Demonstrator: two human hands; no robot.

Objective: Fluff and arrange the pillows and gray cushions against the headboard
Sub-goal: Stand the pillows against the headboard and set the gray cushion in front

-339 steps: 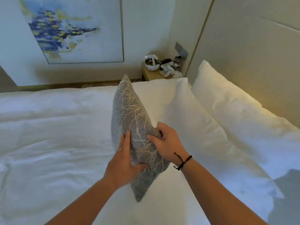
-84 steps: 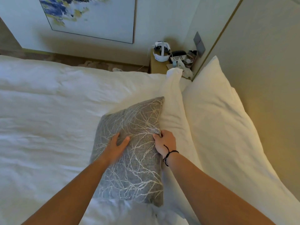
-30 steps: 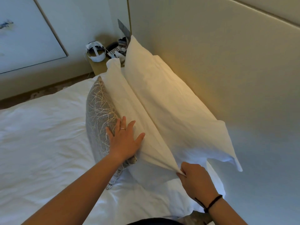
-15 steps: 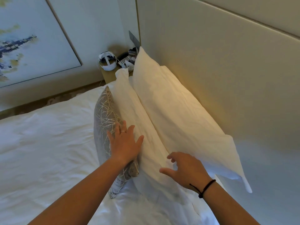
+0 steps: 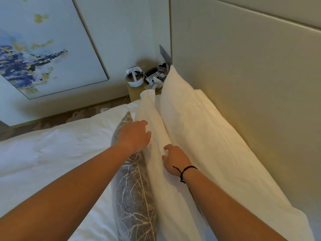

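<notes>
Two white pillows stand on edge in a row along the beige headboard [image 5: 246, 80]: the back pillow [image 5: 205, 136] leans on it, and the front pillow [image 5: 156, 122] leans on the back one. A gray cushion [image 5: 134, 197] with a pale branch pattern stands upright against the front pillow. My left hand [image 5: 134, 136] lies across the cushion's top edge, its fingers reaching onto the front pillow. My right hand [image 5: 173, 160], with a black cord at the wrist, rests on the front pillow with its fingers loosely bent, holding nothing.
The white duvet [image 5: 52, 153] covers the bed to the left. A small nightstand [image 5: 134, 91] in the corner carries a white headset [image 5: 135, 78] and several small items. A framed abstract painting [image 5: 43, 49] hangs on the left wall.
My right hand has let go of the front pillow's corner and moved up onto its top. My left hand slid farther along the cushion's top edge. The view swung left.
</notes>
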